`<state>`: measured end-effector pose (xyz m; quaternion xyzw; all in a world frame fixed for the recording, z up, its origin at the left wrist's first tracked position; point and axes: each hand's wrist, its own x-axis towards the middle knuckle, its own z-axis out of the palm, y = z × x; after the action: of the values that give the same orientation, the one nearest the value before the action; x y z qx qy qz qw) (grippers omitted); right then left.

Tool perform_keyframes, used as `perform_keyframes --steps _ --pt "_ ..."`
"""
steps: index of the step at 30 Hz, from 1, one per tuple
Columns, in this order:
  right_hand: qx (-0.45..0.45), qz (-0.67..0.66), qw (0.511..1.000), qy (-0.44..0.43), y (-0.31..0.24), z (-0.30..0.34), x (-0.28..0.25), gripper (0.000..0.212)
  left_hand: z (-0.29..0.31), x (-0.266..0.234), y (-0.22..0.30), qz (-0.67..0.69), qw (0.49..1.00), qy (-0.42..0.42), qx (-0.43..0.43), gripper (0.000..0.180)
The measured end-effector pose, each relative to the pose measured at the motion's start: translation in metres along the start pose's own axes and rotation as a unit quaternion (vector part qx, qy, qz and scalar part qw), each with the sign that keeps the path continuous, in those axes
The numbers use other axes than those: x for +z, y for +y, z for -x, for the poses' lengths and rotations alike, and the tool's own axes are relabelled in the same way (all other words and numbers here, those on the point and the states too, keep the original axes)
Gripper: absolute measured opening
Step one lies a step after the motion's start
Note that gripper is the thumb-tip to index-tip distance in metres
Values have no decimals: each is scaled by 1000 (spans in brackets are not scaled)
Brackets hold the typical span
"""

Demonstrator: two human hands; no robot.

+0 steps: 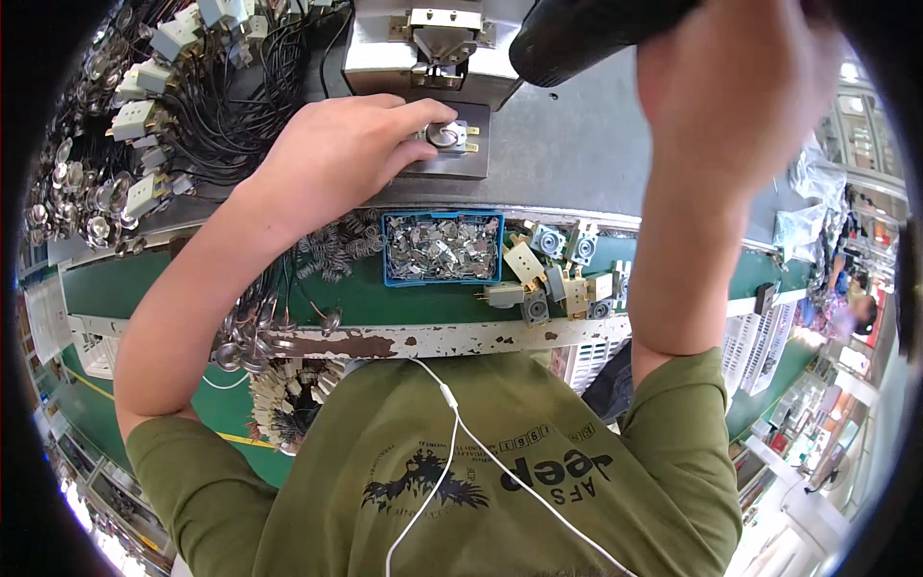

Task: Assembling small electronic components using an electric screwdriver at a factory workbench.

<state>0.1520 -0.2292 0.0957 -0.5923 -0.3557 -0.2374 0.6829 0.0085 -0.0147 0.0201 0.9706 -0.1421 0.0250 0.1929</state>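
On a flat dark metal block (452,168) lies a small part with a round metal cap and two brass prongs (447,137). The thumb and index finger of my left hand (346,144) are closed on its left side, steadying it below the head of a metal bench press (446,43). My right hand (740,87), raised at the upper right and somewhat blurred, is wrapped around a thick black handle (586,38). Where the handle joins the press lies outside the picture.
A blue tray (386,252) of small metal pieces stands on the green surface before me. Beside it lie coiled springs (336,248) and several white-and-grey switch blocks (524,264). Black-wired parts with metal caps (221,106) crowd the left. Plastic bags (803,207) lie far right.
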Motion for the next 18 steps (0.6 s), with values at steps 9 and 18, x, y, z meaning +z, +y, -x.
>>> perform_keyframes --steps 9,18 --pt "-7 -42 999 -23 -34 -4 19 26 1 -2 -1 8 1000 11 15 31" --pt "21 -61 998 -4 -38 -1 82 24 1 -4 1 -2 1000 -24 -1 32"
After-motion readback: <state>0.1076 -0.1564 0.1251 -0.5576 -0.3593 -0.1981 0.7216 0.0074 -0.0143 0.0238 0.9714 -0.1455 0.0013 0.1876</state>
